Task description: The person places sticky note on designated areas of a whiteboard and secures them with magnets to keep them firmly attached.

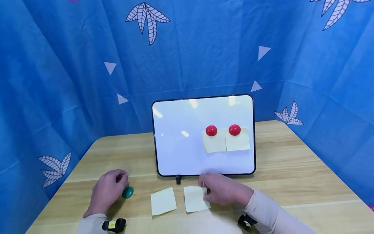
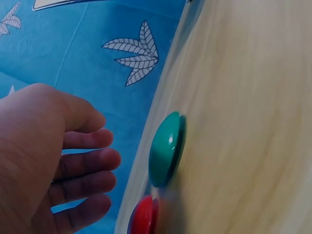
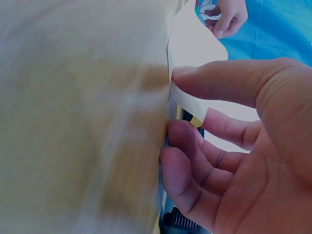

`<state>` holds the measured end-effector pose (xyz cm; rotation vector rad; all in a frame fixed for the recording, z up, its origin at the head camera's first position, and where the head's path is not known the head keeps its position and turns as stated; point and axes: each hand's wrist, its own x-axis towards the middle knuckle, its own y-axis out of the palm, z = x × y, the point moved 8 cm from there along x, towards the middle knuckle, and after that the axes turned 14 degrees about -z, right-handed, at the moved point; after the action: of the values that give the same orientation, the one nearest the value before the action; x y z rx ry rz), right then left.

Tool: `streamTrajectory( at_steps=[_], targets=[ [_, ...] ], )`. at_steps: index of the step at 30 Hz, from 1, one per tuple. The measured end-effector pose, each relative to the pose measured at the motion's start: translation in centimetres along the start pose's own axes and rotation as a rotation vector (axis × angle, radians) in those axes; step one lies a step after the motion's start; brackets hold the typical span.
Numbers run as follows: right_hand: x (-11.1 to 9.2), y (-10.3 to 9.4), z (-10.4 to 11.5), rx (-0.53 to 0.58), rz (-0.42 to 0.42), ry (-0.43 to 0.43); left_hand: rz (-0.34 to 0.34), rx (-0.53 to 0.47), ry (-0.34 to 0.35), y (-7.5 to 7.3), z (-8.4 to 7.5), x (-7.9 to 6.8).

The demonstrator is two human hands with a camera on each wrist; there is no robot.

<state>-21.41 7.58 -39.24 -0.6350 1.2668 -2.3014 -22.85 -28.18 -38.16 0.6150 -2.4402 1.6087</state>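
Observation:
In the head view my left hand hovers at the left, its fingers loosely bent, beside a glossy green round magnet. The left wrist view shows that hand apart from the green magnet, with a red magnet next to it; the head view hides this red one. My right hand pinches the right edge of a pale yellow sticky note on the table. Seen from the right wrist, the thumb lies on the note, whose edge curls up toward the index finger. A second sticky note lies to its left.
A black-framed whiteboard stands on the wooden table behind the hands. On its right half, two red magnets sit at the tops of two pale notes. Blue curtains enclose the table's back and sides.

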Motion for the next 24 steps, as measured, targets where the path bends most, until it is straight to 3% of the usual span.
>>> streamTrajectory(
  at_steps=[5,15,24],
  targets=[
    [0.0,0.0,-0.1,0.024,0.0,0.002,-0.001,0.013,-0.032,-0.4,0.8,0.1],
    [0.0,0.1,-0.4,0.018,0.02,0.013,0.08,0.077,-0.072,-0.5,2.9,0.2],
    [0.5,-0.6,-0.8,0.043,-0.076,0.005,0.17,0.065,-0.062,0.1,3.4,0.1]
  ],
)
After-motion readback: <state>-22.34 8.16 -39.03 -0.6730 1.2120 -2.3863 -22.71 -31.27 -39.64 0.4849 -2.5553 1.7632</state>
